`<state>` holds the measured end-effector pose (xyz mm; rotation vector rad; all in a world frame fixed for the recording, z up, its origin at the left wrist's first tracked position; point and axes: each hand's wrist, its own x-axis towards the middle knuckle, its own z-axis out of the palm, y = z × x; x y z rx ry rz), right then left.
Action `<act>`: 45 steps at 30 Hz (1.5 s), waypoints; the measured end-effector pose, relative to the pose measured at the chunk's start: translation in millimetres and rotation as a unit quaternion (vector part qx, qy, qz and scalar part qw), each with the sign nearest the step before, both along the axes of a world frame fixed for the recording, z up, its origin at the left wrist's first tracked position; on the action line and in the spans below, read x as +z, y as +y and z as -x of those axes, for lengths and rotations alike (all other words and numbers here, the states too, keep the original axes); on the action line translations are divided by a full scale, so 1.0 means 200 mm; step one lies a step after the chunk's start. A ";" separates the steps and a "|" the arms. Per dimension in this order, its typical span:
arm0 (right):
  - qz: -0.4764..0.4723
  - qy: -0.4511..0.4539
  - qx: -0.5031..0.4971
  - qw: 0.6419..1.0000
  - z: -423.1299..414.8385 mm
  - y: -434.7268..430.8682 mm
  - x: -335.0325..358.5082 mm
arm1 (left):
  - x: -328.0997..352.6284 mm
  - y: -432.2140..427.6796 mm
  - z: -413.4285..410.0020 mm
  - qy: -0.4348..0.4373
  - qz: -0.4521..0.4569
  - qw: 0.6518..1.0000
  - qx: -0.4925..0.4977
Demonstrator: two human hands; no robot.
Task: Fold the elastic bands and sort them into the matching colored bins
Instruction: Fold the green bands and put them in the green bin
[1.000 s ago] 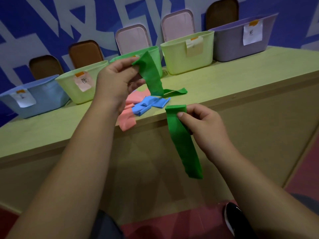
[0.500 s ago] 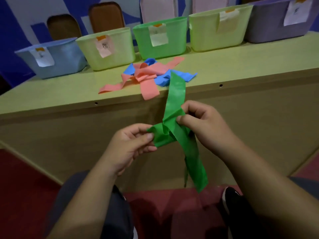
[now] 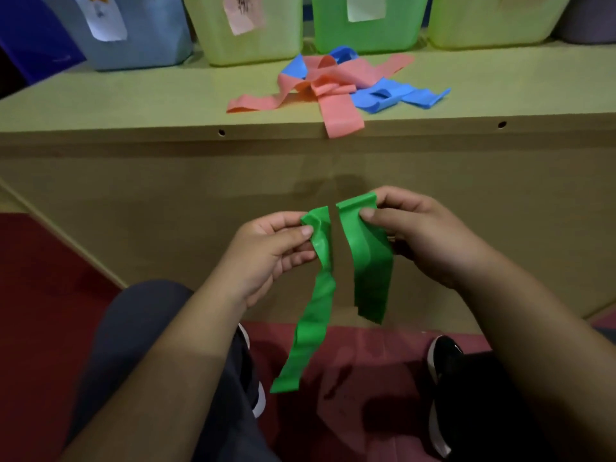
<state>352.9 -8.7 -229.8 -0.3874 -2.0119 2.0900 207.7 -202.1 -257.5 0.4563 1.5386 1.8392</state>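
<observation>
Green band: no longer bunched between the hands; its two lengths now hang apart, below the table's near edge.
Left hand: thumb and fingers pinch the twisted left length.
Right hand: pinches the flatter right length's top.
Fold: probably best to untwist the left length and match edges first.
Green bin: far centre.

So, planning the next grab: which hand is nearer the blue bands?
Right. The right hand is below the blue bands, nearly in line with them; the left hand is lower and farther left.
</observation>
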 end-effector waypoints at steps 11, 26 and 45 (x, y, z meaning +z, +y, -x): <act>-0.078 -0.026 -0.034 0.996 0.12 -0.07 -0.11 | -0.01 0.04 0.04 0.041 0.026 0.998 0.040; -0.153 -0.020 -0.069 0.986 0.16 -0.05 -0.18 | -0.03 0.11 0.03 0.035 0.050 0.997 0.050; 0.030 0.053 -0.046 0.997 0.16 0.01 -0.15 | -0.07 0.07 0.11 0.544 0.161 0.823 0.041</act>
